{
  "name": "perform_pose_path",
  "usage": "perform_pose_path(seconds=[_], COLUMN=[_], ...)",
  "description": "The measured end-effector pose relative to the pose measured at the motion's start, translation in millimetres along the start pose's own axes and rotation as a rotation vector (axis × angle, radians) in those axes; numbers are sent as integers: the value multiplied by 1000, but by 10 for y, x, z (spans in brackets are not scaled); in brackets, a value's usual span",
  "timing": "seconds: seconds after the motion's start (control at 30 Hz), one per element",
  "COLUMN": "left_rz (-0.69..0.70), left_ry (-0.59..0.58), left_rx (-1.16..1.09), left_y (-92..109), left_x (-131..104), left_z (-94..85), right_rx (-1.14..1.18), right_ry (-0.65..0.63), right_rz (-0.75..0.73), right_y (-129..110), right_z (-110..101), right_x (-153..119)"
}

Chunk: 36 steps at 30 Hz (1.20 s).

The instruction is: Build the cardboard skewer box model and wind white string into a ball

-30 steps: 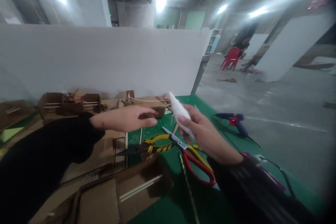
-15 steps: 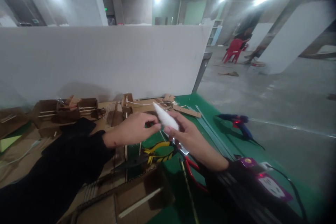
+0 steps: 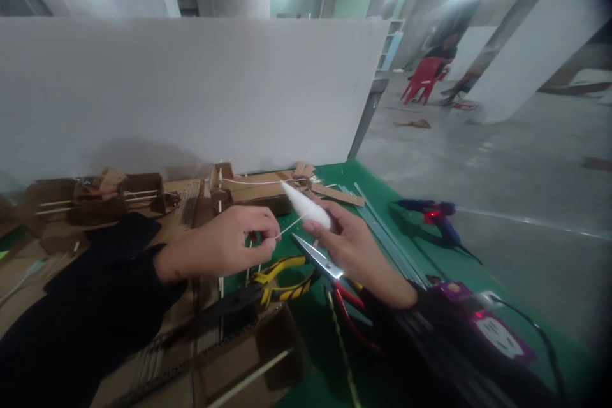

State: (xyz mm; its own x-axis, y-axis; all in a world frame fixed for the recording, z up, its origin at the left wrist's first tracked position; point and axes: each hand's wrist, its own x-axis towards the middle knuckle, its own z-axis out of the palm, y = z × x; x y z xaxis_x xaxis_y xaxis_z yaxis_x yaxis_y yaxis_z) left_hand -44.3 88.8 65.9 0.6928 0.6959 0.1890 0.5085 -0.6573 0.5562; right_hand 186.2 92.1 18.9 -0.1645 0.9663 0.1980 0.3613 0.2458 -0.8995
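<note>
In the head view, the right hand point(image 3: 351, 245) has its grip closed around a tapered white bundle point(image 3: 306, 207), thumb along the near side, narrow end angled up and to the left. The bundle is held above the green desk point(image 3: 382, 223). The left hand point(image 3: 227, 242) pinches a thin pale strand point(image 3: 291, 227) between thumb and fingertips; the strand runs straight across the short gap to the bundle.

To handle this well, I would keep the right grip firm enough to steady the bundle but not so tight as to crush it, and keep the left pinch near the strand's end with an even, gentle tension. A jerk could snap or tangle it.

The scissors point(image 3: 325, 261) lie just below, tip toward the strand, with the yellow-handled pliers point(image 3: 282, 277) beside them. Both hands are best kept above these, so the strand snags on neither.
</note>
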Motion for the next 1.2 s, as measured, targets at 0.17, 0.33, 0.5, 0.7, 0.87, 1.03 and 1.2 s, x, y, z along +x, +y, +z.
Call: perform_pose_path(seconds=[0.17,0.33,0.5,0.7,0.87,1.03,1.2], left_rz=[46,19,-19,-52,-98,-179,-194], left_ry=[-8,31,68,22,6,99,191], left_rx=[52,130,175,218,271,269,196], left_y=[99,142,97,104,-5,-120,-168], left_x=[-111,-250,-337,-441,-522,-568,-616], left_z=[37,8,-23,-100,-124,-126,-116], right_rx=[-54,-109,-320,-298,-197,-133,-106], right_ry=[51,99,253,252,101,8,-46], right_rz=[-131,-277,-430,-372,-280,-241,-251], right_y=[89,58,47,5,-36,-24,10], right_z=[54,70,-17,-120,-153,-112,-8], right_x=[-1,-48,-112,-200,-240,-258,-297])
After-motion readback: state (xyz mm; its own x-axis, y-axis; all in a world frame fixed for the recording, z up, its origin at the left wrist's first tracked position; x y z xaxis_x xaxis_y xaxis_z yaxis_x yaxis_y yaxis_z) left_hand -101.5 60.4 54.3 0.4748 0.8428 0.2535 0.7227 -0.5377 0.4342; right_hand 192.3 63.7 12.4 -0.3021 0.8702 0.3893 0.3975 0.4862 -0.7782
